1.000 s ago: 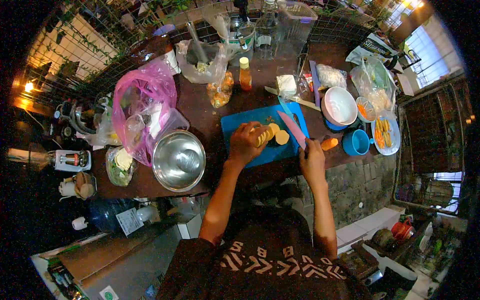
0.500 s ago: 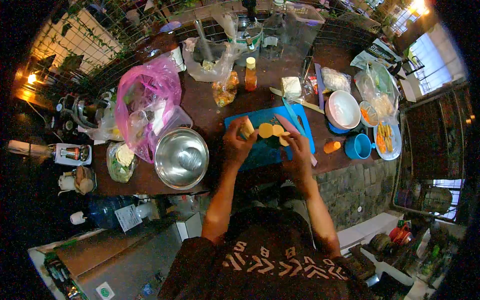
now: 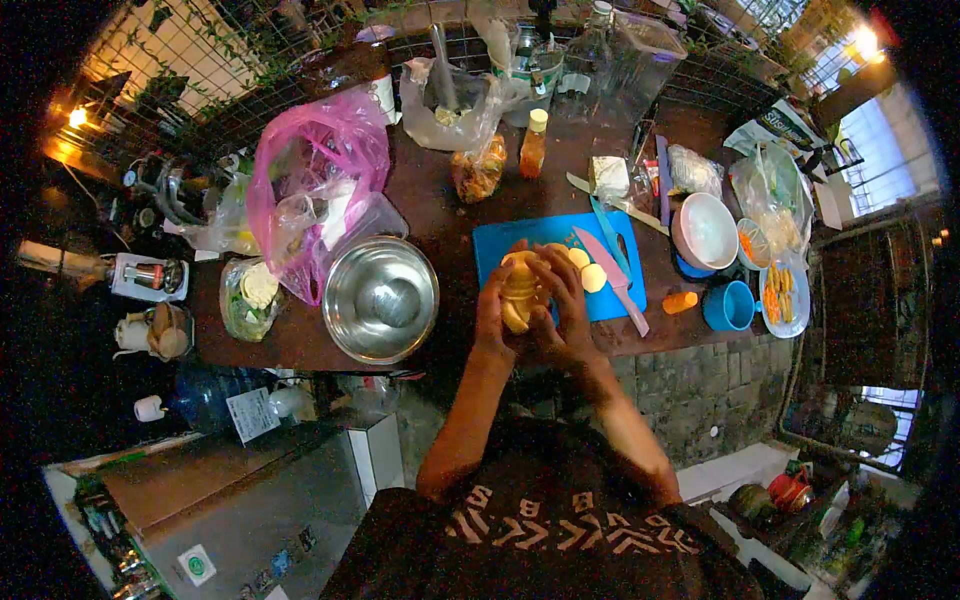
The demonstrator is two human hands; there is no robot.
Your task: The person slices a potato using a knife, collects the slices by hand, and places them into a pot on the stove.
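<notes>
Between my two hands is a stack of pale yellow round slices (image 3: 518,292), which look like potato. My left hand (image 3: 491,312) is wrapped around the left side of the stack, while my right hand (image 3: 565,305) closes on it from the right. Both are over the near left part of a blue cutting board (image 3: 496,236). A few loose slices (image 3: 593,278) lie on the board just beyond my right hand. Beside them, a pink knife (image 3: 612,271) rests slanting across the board, its handle past the edge. A teal knife (image 3: 610,238) lies along the board's far right side.
Left of the board stands a steel bowl (image 3: 380,300), near a pink plastic bag (image 3: 320,170). To the right are a carrot piece (image 3: 680,302), a blue mug (image 3: 729,306), a white bowl (image 3: 705,232) and a plate (image 3: 792,318) of cut vegetables. A capped bottle (image 3: 533,145) stands behind.
My hands have come together, and the slices are gathered into one stack between them. Earlier my left hand held a piece apart, and my right hand touched the slices on the board.
</notes>
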